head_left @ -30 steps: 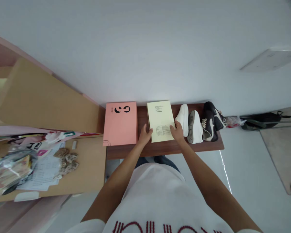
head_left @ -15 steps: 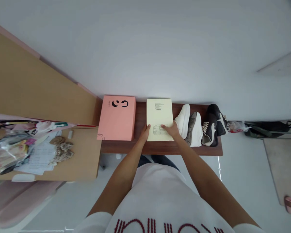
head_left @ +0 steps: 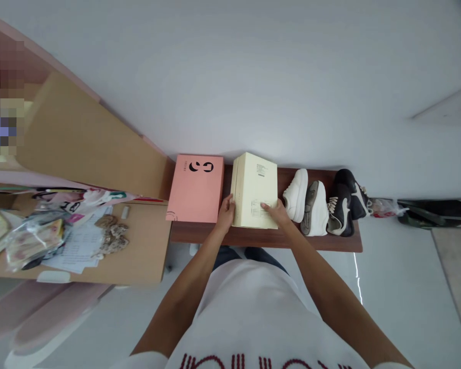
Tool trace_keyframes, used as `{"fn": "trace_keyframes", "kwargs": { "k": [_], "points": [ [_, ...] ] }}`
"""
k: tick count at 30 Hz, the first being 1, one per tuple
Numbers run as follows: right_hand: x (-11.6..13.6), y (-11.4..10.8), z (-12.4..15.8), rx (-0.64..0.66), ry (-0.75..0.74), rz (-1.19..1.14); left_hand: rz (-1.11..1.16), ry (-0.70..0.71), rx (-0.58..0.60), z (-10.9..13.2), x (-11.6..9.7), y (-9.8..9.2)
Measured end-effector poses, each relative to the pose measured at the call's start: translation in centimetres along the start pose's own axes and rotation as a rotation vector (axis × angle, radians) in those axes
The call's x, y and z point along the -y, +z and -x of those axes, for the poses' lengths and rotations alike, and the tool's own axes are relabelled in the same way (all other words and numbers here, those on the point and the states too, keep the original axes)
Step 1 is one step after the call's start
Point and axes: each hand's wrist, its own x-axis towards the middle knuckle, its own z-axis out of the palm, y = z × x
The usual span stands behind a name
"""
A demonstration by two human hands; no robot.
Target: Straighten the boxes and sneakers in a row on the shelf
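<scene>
Between my two hands is a pale yellow shoebox (head_left: pixel 259 187) with small printed labels, tilted so that its left side shows. My left hand (head_left: pixel 226 211) grips its lower left edge. On the opposite side my right hand (head_left: pixel 277 212) holds the box, thumb lying over the top face. A pink box (head_left: pixel 197 189) with black lettering sits to the left on the dark wooden bench (head_left: pixel 207 233). Right of the yellow box stand white sneakers (head_left: pixel 296 195), one of a pair with a grey sole turned outward (head_left: pixel 310 210), and black-and-white shoes (head_left: pixel 340 210).
At left, a wooden desk (head_left: pixel 146 251) bears papers (head_left: pixel 77 243), a plastic bag (head_left: pixel 38 243) and patterned scrunchies (head_left: pixel 115 237). A wooden panel (head_left: pixel 88 133) rises beside the bench. A black bag (head_left: pixel 434 212) lies along the wall at right. The wall (head_left: pixel 276 77) runs behind the bench.
The yellow box has gone from lying flat to tilted, its left side now exposed. Both hands have stayed on it. The whole view has shifted slightly, showing more at the left.
</scene>
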Motion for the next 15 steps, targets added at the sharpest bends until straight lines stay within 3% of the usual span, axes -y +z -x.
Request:
{"fn": "trace_keyframes", "kwargs": {
  "k": [8, 12, 15],
  "points": [
    [0.5, 1.4, 1.6, 0.132, -0.064, -0.071, 0.211, -0.111, 0.310, 1.7, -3.9, -2.7],
    [0.8, 2.5, 2.9, 0.101, -0.019, 0.085, 0.240, -0.092, 0.308, 2.8, -5.0, -2.7],
    [1.3, 3.1, 3.9, 0.152, -0.029, 0.047, 0.177, -0.023, 0.265, 3.3, -5.5, -2.0]
  ]
}}
